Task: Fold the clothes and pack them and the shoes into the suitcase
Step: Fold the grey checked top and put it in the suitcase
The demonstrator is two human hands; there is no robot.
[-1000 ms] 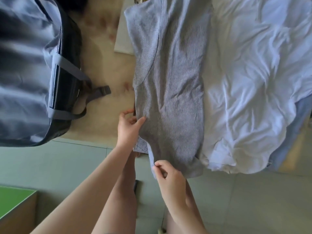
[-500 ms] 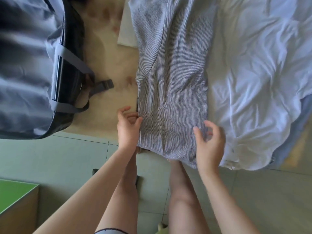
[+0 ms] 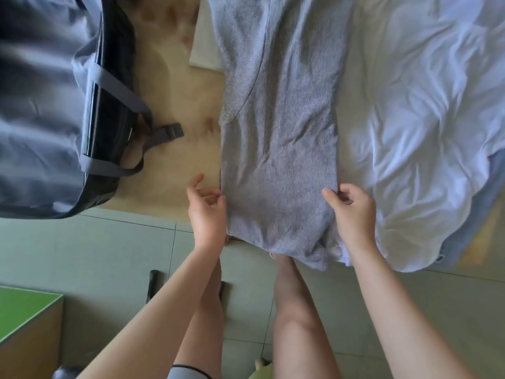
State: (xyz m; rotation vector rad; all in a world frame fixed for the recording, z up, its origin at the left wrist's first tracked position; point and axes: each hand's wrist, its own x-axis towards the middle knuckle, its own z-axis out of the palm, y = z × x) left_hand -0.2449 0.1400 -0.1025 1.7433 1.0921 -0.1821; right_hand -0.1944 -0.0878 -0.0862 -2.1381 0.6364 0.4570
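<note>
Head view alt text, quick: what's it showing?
The right hand pinches the right edge of a grey striped garment laid out lengthwise; the left hand touches its left edge. A dark suitcase lies to the left, crumpled white cloth to the right.

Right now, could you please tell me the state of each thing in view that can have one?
grey striped garment: laid flat, folded lengthwise into a narrow strip, not yet packed.
white cloth: crumpled, unfolded.
suitcase: open; its strap lies unbuckled.
left hand: at the garment's left edge; grip unclear.
right hand: pinches the garment's right edge.
</note>
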